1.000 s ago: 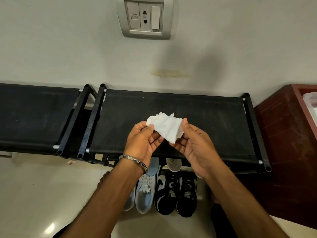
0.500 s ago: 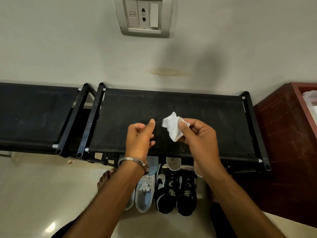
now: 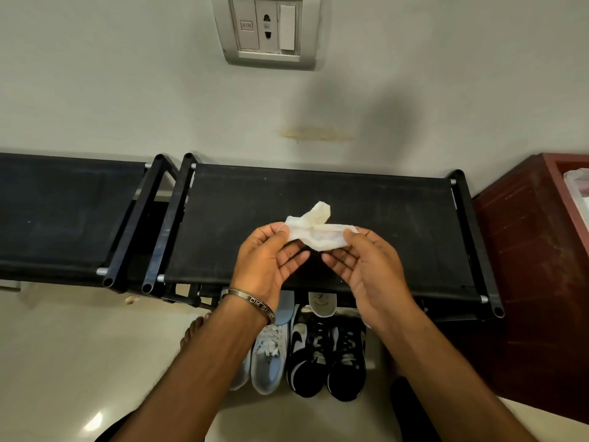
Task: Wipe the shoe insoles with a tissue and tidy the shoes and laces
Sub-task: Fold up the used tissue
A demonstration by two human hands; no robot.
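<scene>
- tissue point(image 3: 314, 232) stretched between both hands, above black rack shelf point(image 3: 398, 218)
- left hand point(image 3: 267, 260) pinches one end, right hand point(image 3: 366, 266) pinches the other
- thin, limp, probably tears easily: bunch before wiping
- shoes point(image 3: 325, 352) on floor below

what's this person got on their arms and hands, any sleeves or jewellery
Both forearms are bare, with no sleeves in view and no gloves. The left hand has a thin silver metal bangle at the wrist, engraved with dark letters only partly readable. The right hand and its wrist carry nothing visible.
</scene>
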